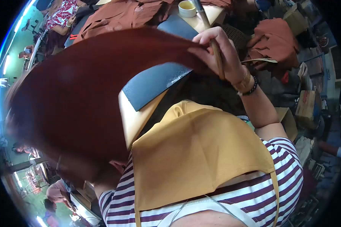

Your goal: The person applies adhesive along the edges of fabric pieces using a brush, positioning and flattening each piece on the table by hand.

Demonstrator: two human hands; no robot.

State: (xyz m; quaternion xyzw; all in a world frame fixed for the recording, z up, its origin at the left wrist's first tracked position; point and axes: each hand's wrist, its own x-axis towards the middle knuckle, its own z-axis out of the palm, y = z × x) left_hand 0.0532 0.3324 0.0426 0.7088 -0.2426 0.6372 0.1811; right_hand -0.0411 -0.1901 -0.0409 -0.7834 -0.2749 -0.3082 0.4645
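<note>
A large dark reddish-brown sheet, apparently leather [75, 87], is lifted in front of me and blurred by motion. My right hand [223, 53] pinches its right-hand corner. The same hand also grips a wooden-handled brush [216, 56], its metal-collared end pointing up and away and its tip out of frame. My left hand does not show; the sheet covers that side. Beneath the sheet, a dark blue-grey board [151, 85] lies on a pale work surface [129, 117]. Beyond my right hand stands a small cup [187, 8] with yellowish contents.
Stacked brown pieces [121, 19] lie at the back of the table, with another brown pile [274, 43] to the right. A cardboard box [307, 108] stands on the right. Another person [60, 17] sits at the far left. My mustard apron [201, 147] fills the lower middle.
</note>
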